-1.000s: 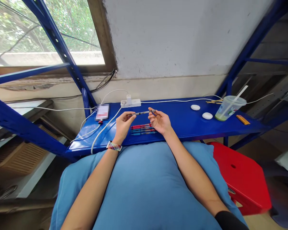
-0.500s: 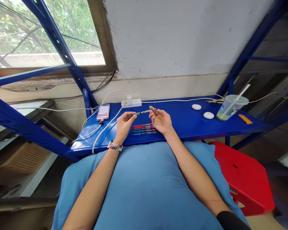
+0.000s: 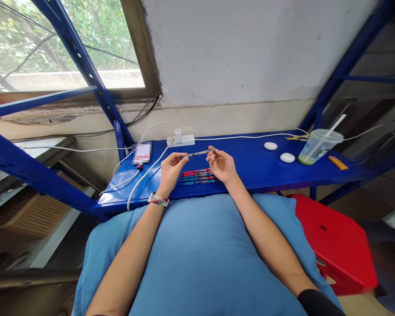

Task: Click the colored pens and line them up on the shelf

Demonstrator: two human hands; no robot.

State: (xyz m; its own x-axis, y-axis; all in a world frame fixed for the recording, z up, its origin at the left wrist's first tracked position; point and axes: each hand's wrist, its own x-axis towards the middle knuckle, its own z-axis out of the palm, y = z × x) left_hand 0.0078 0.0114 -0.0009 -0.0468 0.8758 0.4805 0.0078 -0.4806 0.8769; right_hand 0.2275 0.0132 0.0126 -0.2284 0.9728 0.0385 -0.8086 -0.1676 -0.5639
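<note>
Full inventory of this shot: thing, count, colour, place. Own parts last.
held pen: 1, clear and dark, between both hands
pen row: several, red and blue, on table below hands
table: 1, blue, against wall
wall: 1, white over cream, behind
power strip: 1, white, table back
cables: several, white, mostly table
pixelated item: 1, pale, table left
oval objects: 2, white, table right
cup: 1, translucent, white straw, table right
packet: 1, orange, right of cup
pillow: 1, blue, between arms
stool: 1, red, lower right
basket: 1, tan, lower left
window: 1, brown frame, upper left
wristband: 1, multicoloured, left wrist
left hand: 1, pen's left end
right hand: 1, pen's right end
</note>
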